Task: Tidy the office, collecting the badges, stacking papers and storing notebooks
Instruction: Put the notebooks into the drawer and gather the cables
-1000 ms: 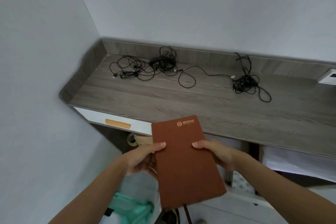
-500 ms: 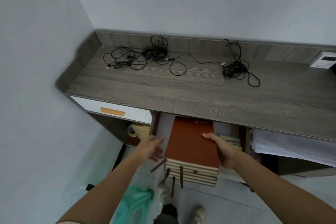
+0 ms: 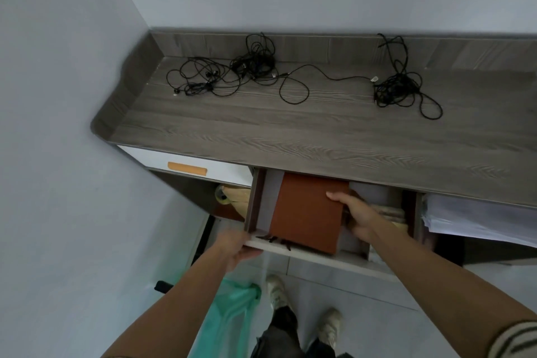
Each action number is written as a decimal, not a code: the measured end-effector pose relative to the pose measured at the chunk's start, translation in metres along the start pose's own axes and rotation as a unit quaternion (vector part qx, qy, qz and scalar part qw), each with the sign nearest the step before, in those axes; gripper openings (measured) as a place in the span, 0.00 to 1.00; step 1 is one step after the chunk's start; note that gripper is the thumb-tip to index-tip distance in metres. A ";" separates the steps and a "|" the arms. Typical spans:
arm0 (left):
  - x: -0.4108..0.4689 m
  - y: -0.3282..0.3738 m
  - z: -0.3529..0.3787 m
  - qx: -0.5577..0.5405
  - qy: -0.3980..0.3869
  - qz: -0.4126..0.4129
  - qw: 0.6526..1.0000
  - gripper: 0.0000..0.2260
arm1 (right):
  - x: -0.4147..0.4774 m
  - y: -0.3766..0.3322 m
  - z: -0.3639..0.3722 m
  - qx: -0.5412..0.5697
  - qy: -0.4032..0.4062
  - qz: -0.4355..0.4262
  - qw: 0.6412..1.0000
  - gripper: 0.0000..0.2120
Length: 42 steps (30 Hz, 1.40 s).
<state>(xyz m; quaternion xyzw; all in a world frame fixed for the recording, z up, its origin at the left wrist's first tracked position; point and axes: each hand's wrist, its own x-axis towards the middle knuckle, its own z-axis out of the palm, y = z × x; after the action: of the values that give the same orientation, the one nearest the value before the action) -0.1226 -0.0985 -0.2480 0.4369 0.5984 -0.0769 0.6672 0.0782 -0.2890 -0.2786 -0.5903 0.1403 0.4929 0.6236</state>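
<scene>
A stack of brown notebooks (image 3: 308, 212) lies inside the pulled-out drawer (image 3: 316, 260) under the grey wooden desk (image 3: 290, 131). Only the top brown cover shows; dark ribbon markers trail over the drawer's front lip. My right hand (image 3: 356, 213) grips the right edge of the stack, thumb on the cover and fingers down its side. My left hand (image 3: 236, 248) holds the drawer's front edge at its left corner. More pale items lie in the drawer behind my right hand.
Tangled black cables (image 3: 255, 73) and another black cable bundle (image 3: 404, 90) lie at the desk's back. A closed white drawer with an orange handle (image 3: 187, 168) is at left. A paper stack (image 3: 476, 221) sits on a shelf at right. A green plastic bag (image 3: 232, 314) hangs below.
The notebooks have gone down from in front of me into the drawer. My left hand let go of them and moved to the drawer's front edge.
</scene>
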 end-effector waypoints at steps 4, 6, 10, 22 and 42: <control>0.003 0.002 -0.002 -0.030 -0.011 -0.013 0.999 0.06 | 0.017 0.007 0.032 0.008 -0.052 0.011 0.999 0.16; 0.003 0.003 -0.003 -0.037 -0.015 -0.014 0.999 0.06 | 0.024 0.007 0.045 0.002 -0.070 0.018 0.997 0.18; 0.003 0.005 -0.008 -0.047 -0.037 -0.027 0.998 0.06 | 0.032 0.000 0.051 -0.067 -0.077 0.041 0.994 0.27; 0.003 0.009 -0.009 0.062 -0.043 -0.026 0.997 0.06 | 0.020 -0.014 0.047 -0.462 0.083 -0.068 0.880 0.28; -0.007 0.134 0.049 0.520 0.115 0.369 0.762 0.08 | -0.031 -0.175 -0.030 -0.537 0.279 -0.330 0.725 0.15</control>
<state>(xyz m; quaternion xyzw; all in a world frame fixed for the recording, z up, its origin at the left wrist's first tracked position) -0.0043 -0.0535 -0.1807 0.9096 0.3309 -0.0730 0.2405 0.2123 -0.2976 -0.1581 -0.9462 -0.1838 0.0621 0.2590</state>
